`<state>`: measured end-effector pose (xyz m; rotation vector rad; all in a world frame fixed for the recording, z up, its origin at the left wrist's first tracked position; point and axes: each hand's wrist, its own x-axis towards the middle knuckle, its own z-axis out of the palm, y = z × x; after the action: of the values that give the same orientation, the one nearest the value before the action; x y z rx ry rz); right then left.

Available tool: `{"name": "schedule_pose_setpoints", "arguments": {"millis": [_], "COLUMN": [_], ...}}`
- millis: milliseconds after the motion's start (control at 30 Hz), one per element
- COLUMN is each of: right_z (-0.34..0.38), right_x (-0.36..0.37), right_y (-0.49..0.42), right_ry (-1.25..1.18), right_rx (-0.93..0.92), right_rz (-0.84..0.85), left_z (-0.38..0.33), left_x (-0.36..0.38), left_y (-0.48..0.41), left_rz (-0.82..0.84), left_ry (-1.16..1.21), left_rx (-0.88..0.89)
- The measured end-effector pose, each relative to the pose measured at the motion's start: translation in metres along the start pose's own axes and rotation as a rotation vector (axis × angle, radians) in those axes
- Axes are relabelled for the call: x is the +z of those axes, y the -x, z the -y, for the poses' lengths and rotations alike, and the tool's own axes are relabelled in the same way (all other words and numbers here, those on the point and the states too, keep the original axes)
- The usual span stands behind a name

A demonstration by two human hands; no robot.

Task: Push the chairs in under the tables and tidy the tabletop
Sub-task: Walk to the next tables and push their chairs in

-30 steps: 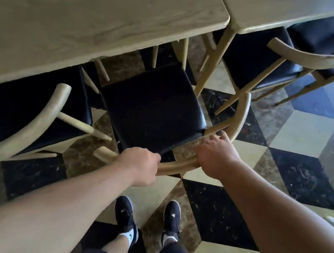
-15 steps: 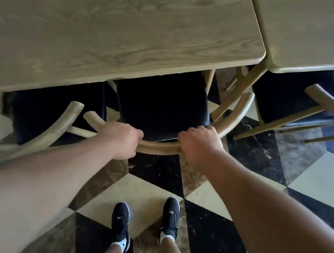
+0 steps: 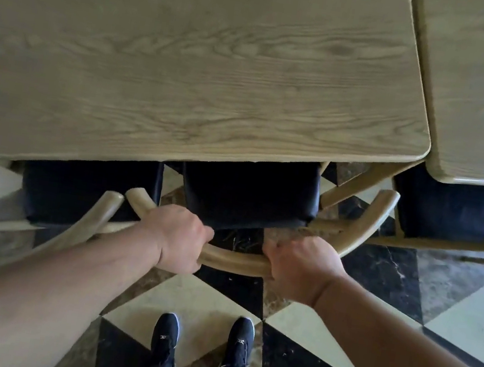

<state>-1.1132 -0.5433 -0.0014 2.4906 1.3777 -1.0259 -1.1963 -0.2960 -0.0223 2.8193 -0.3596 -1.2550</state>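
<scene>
Chair [image 3: 248, 197] — black seat, bent pale-wood back rail, about half its seat showing past the near edge of the table [image 3: 189, 65], the rest under the top. Not yet fully home, by my reading.

Left hand [image 3: 177, 236] — wrapped over the rail left of centre, fingers curled round the wood, clamped tight.

Right hand [image 3: 300, 266] — closed on the same rail right of centre, knuckles up, grip firm.

Left chair [image 3: 86, 188] — its rail tip lies just beside the held chair's left rail end, near touching. Main snag point.

Right chair [image 3: 450, 211] — under the second table [image 3: 483, 93], its arm near the held chair's right rail end.

Table leg [image 3: 356, 184] — slants down at the corner, close to the seat's right side.

Method advised — push level and straight, equal force from both hands so the seat does not yaw into the leg or the left rail. Ease off as the rail nears the table edge, so fingers are not pinched against it.

Tabletop — bare where seen, save a blurred pale thing at the far left edge that I cannot identify.
</scene>
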Motion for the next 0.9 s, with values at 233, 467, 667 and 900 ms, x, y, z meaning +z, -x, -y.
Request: {"name": "schedule_pose_setpoints", "arguments": {"millis": [233,467,667,900], "right_z": [-0.001,-0.004,-0.001,0.02], "right_x": [-0.001,0.004,0.006,-0.003], "right_y": [-0.002,-0.002,-0.001,0.003], "right_ry": [0.036,0.063,0.102,0.055], "right_rx": [-0.001,-0.014,0.007,0.206], "right_rz": [0.02,0.012,0.0,0.035], "left_z": [0.002,-0.004,-0.005,-0.013], "left_x": [0.0,-0.012,-0.012,0.017], "left_y": [0.0,0.006,0.009,0.02], "left_rz": [-0.003,-0.022,-0.014,-0.365], "left_ry": [-0.015,-0.007,0.0,-0.101], "left_rx": [0.036,0.024,0.028,-0.091]}}
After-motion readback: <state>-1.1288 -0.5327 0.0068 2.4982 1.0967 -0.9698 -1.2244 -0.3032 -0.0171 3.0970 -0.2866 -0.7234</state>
